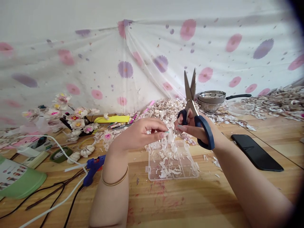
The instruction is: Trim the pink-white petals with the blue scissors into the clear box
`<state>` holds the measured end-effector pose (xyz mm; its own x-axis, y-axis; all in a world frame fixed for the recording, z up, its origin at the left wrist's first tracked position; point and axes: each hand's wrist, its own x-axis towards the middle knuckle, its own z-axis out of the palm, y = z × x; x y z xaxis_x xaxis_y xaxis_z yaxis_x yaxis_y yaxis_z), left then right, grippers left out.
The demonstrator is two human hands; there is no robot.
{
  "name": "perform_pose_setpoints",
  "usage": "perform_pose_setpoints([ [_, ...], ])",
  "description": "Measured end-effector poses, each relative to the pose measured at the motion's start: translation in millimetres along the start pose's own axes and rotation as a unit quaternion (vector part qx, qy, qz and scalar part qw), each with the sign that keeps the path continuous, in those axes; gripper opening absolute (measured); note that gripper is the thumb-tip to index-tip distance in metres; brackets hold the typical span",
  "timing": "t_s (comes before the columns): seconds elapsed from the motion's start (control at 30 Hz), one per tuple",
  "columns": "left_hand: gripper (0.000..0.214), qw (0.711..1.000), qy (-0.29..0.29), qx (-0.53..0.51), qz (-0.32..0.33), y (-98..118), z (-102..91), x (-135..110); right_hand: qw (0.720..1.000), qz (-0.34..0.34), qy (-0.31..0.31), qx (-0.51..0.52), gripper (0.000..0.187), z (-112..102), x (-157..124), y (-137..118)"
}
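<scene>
My left hand (pixel 142 133) pinches a small pale flake (pixel 167 133) between thumb and fingertips, close to the blades' handle end. My right hand (pixel 191 128) grips navy-handled scissors (pixel 189 90), whose steel blades stand open and point up. Just below both hands lies a clear plastic compartment box (pixel 152 161) holding many white shell-like scraps. Behind the hands, a heap of similar pale scraps (pixel 166 109) covers the wooden table.
A blue hot glue gun (pixel 93 169) with white cord lies left, near artificial flowers (pixel 71 118) and green floral tape (pixel 60 155). A black phone (pixel 256 152) lies right. Steel pans (pixel 211 96) stand behind the scissors, before a spotted cloth backdrop (pixel 125 69).
</scene>
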<state>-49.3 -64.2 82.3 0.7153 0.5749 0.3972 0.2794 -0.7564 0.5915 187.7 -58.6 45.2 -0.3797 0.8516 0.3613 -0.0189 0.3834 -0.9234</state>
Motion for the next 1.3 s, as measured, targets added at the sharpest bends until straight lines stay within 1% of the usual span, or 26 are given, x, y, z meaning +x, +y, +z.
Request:
perform_pose_setpoints([
  [0.07, 0.015, 1.000, 0.019, 0.006, 0.008, 2, 0.6, -1, 1.000, 0.002, 0.001, 0.006, 0.027, 3, -2, -3],
  [0.13, 0.017, 0.999, 0.028, 0.009, 0.012, 3, 1.4, -2, 1.000, -0.001, -0.008, 0.010, 0.027, 6, -5, -5],
  [0.2, 0.017, 0.998, 0.051, 0.013, 0.018, 5, 2.3, -2, 1.000, 0.000, -0.019, 0.014, 0.027, 8, -6, -7],
  [0.3, 0.017, 0.994, 0.101, 0.034, 0.017, 8, 4.0, -1, 0.999, 0.006, -0.026, 0.036, 0.027, 10, -6, -8],
  [0.4, 0.014, 0.984, 0.161, 0.069, 0.029, 11, 6.3, 0, 0.999, 0.007, -0.011, 0.041, 0.028, 13, -7, -9],
  [0.5, 0.010, 0.962, 0.240, 0.112, 0.060, 15, 8.9, 1, 0.999, 0.000, -0.003, 0.034, 0.028, 19, -8, -8],
  [0.57, 0.009, 0.949, 0.272, 0.145, 0.070, 18, 10.3, 1, 0.999, -0.004, -0.006, 0.040, 0.028, 23, -9, -6],
  [0.63, 0.009, 0.940, 0.285, 0.172, 0.080, 20, 11.7, 1, 0.999, -0.005, -0.004, 0.053, 0.028, 27, -9, -5],
  [0.7, 0.010, 0.931, 0.292, 0.195, 0.102, 21, 13.2, 2, 0.997, -0.020, -0.006, 0.072, 0.024, 28, -7, -6],
  [0.8, 0.012, 0.926, 0.285, 0.214, 0.125, 22, 16.6, 4, 0.995, -0.044, -0.016, 0.091, 0.018, 25, -3, -9],
  [0.9, 0.011, 0.938, 0.277, 0.177, 0.109, 23, 20.9, 6, 0.994, -0.045, 0.001, 0.102, 0.018, 22, -1, -13],
  [1.0, 0.006, 0.949, 0.293, 0.080, 0.083, 25, 23.9, 7, 0.992, -0.057, 0.029, 0.108, 0.021, 21, -2, -15],
  [1.07, 0.005, 0.947, 0.312, 0.008, 0.070, 26, 24.7, 8, 0.993, -0.063, 0.028, 0.101, 0.023, 20, -5, -14],
  [1.1, 0.005, 0.942, 0.328, -0.019, 0.066, 27, 24.8, 8, 0.994, -0.061, 0.016, 0.091, 0.024, 20, -6, -13],
  [1.17, 0.005, 0.928, 0.366, -0.047, 0.059, 28, 25.0, 7, 0.996, -0.050, -0.031, 0.065, 0.027, 20, -9, -11],
  [1.23, 0.004, 0.910, 0.406, -0.050, 0.060, 28, 25.4, 7, 0.994, -0.048, -0.087, 0.035, 0.032, 21, -12, -10],
  [1.3, 0.005, 0.895, 0.439, -0.036, 0.064, 28, 25.7, 7, 0.991, -0.058, -0.124, 0.014, 0.035, 23, -15, -11],
])
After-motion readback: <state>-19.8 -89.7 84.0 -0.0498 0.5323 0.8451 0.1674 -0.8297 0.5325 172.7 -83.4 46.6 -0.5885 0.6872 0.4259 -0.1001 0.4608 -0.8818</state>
